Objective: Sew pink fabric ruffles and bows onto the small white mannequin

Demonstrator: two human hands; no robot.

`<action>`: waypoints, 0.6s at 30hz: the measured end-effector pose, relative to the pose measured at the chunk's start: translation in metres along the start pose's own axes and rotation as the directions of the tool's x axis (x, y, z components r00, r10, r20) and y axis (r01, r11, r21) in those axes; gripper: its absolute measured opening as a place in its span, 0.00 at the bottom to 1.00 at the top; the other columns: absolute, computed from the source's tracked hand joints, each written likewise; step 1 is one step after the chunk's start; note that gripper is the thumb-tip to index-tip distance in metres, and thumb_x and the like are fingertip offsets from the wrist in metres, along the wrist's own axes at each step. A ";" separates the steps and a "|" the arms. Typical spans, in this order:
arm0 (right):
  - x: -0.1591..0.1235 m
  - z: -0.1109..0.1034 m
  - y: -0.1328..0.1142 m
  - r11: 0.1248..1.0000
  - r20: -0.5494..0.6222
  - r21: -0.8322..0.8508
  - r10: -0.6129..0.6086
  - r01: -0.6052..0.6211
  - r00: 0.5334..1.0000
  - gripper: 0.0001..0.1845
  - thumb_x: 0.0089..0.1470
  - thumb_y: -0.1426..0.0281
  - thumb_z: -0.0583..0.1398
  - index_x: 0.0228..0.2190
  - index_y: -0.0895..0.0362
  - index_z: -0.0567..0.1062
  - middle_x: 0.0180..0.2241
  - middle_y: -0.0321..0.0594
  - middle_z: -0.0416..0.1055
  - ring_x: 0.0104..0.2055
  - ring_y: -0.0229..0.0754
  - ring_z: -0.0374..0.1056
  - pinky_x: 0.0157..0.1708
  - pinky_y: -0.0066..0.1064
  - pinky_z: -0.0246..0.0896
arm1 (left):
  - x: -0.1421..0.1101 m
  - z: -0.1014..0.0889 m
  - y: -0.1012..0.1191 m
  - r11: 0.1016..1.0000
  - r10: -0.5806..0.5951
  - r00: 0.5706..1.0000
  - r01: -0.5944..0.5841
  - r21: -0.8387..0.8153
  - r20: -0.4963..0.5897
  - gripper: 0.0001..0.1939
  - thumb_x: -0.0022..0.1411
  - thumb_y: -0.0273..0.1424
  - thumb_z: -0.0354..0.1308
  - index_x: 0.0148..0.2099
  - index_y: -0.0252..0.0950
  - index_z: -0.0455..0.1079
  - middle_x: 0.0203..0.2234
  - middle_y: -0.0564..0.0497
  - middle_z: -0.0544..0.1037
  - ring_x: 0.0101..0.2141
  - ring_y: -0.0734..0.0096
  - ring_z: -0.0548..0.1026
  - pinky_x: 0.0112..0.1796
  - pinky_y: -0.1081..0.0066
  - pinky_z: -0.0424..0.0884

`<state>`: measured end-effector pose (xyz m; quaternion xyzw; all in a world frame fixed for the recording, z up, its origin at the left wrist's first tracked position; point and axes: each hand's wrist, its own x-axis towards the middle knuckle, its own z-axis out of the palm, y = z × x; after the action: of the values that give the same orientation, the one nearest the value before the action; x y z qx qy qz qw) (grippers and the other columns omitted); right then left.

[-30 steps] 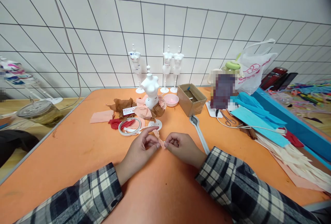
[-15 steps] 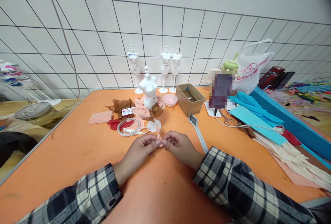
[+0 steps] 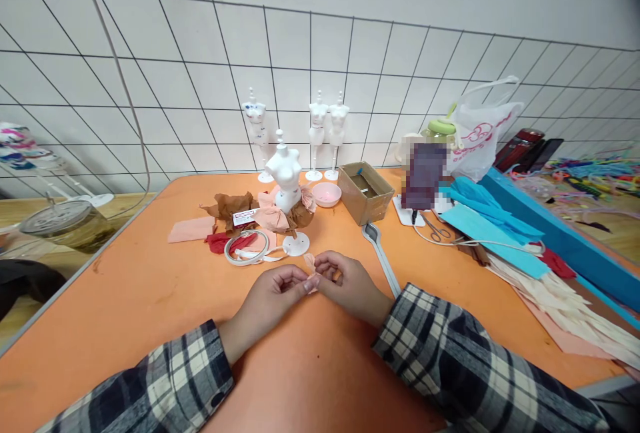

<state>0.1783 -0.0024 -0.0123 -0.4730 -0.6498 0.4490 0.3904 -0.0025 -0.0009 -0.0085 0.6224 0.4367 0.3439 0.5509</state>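
Over the middle of the orange table, my left hand (image 3: pixel 277 294) and my right hand (image 3: pixel 346 286) meet at the fingertips. Both pinch a small piece of peach crepe paper (image 3: pixel 311 262); its upper end sticks up between them, and the rest is mostly hidden by my fingers. Just beyond stands a white mini mannequin (image 3: pixel 284 170) on a round base (image 3: pixel 296 244), with a peach and brown crepe paper skirt (image 3: pixel 273 217) around its lower part. Left of the base lies a roll of white tape (image 3: pixel 246 248), partly on red paper (image 3: pixel 220 242).
Behind are a pink bowl (image 3: pixel 327 194), a cardboard box (image 3: pixel 366 193) and more white mannequins (image 3: pixel 317 130) by the tiled wall. On the right lie a grey strap-like tool (image 3: pixel 384 261), scissors (image 3: pixel 437 232), blue paper sheets (image 3: pixel 497 240), cream strips (image 3: pixel 565 303) and a propped-up phone (image 3: pixel 425 176).
My fingertips have drawn together over the peach paper, and its top end now looks wider and turned. The view has shifted slightly.
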 end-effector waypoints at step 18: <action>0.003 0.002 0.004 0.945 0.117 0.318 0.043 -0.079 0.992 0.16 0.49 0.58 0.63 0.32 0.59 0.71 0.26 0.35 0.67 0.29 0.35 0.62 0.32 0.28 0.59 | -0.003 0.003 0.005 0.998 0.046 0.999 -0.045 -0.038 0.022 0.11 0.59 0.39 0.60 0.37 0.35 0.69 0.30 0.51 0.75 0.32 0.69 0.73 0.36 0.71 0.68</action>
<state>0.1771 0.0013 -0.0165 -0.3976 -0.5730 0.5861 0.4124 0.0000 -0.0050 -0.0041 0.6255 0.4096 0.3574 0.5597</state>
